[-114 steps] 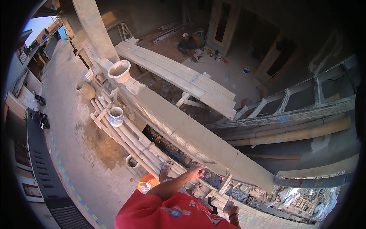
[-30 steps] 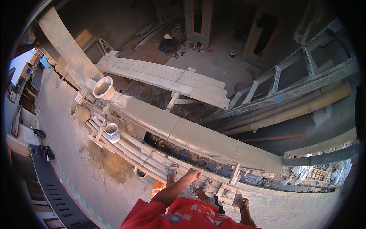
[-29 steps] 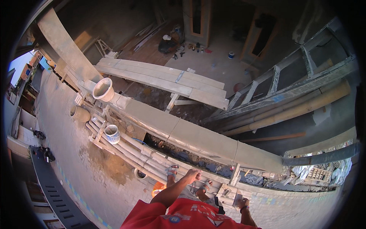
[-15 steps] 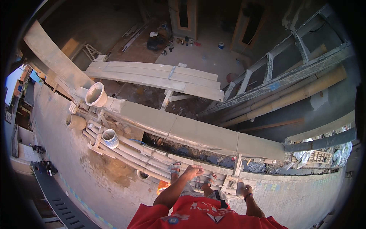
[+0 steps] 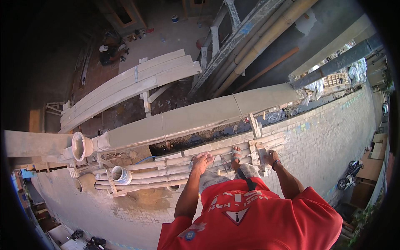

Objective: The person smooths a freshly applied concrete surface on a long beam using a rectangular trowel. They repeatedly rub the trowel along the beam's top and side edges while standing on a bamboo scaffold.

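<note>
My right hand (image 5: 273,158) is closed around a plastering trowel (image 5: 261,154) with a flat grey blade, held low beside my right leg. My left hand (image 5: 202,162) hangs in front of my left thigh with its fingers stretched out and nothing in it. Beyond both hands runs a long grey plastered beam (image 5: 200,112), and neither hand touches it. Thin cords loop around the beam. A mortar-smeared bucket (image 5: 82,146) sits at its left part. My sandalled foot (image 5: 236,155) stands on bamboo poles (image 5: 166,173).
A white paint bucket (image 5: 121,175) rests on the bamboo at left, near a wider tub (image 5: 85,182). Pale planks (image 5: 133,85) lie past the beam. A mortar-splashed ladder (image 5: 250,33) leans at upper right. A ditch (image 5: 200,138) runs below, beside brick paving (image 5: 321,129).
The view has swung round, so the beam now slants up to the right and more paving shows there. The trowel remains in my right hand; my left hand stays empty.
</note>
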A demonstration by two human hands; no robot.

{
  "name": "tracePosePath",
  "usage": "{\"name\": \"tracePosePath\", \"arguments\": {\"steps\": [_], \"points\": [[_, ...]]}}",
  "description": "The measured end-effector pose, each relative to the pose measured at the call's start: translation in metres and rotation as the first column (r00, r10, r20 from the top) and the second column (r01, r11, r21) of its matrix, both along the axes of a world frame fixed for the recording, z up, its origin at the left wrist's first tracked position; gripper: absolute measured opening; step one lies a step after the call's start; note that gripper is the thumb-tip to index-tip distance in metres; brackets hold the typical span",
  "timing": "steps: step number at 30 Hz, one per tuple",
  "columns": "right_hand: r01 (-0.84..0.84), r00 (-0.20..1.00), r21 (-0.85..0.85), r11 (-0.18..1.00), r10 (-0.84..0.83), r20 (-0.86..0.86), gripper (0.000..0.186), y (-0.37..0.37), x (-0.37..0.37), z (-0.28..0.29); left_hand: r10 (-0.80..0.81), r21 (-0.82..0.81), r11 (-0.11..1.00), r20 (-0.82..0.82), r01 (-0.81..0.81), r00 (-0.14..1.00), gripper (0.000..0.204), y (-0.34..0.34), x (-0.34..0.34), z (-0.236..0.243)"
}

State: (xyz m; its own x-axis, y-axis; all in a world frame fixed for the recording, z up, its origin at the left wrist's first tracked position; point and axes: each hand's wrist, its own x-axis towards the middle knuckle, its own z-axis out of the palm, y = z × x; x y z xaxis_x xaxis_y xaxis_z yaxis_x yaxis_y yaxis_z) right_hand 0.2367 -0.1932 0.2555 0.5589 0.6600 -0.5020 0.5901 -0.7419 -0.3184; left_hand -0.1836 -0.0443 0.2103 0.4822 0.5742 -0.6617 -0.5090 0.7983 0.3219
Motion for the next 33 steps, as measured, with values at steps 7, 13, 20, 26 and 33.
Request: {"name": "tracePosePath", "arguments": {"steps": [7,13,20,26,33], "points": [[0.161,0.987,0.003,0.987,-0.161,-0.027,0.038,-0.049,-0.007,-0.002,-0.119,-0.01,0.993,-0.096,0.118,0.988,0.045,0.01,0.014,0.016],[0.223,0.972,-0.031,0.974,-0.225,-0.073,0.038,-0.077,0.003,-0.006,-0.145,-0.023,0.989,-0.042,0.144,0.989,0.04,0.018,0.043,0.024],[0.27,0.954,0.024,0.962,-0.264,-0.14,0.036,-0.086,0.02,-0.013,-0.126,-0.086,0.99,-0.138,0.115,0.982,0.022,0.026,0.094,0.019],[0.368,0.909,0.023,0.93,-0.354,-0.218,0.034,-0.101,0.036,-0.011,-0.174,-0.11,0.981,-0.136,0.16,0.975,0.039,0.05,0.165,0.045],[0.348,0.925,-0.03,0.937,-0.348,-0.15,0.035,-0.146,0.051,-0.03,-0.259,0.0,0.965,-0.105,0.26,0.96,0.045,0.086,0.235,0.045]]}}
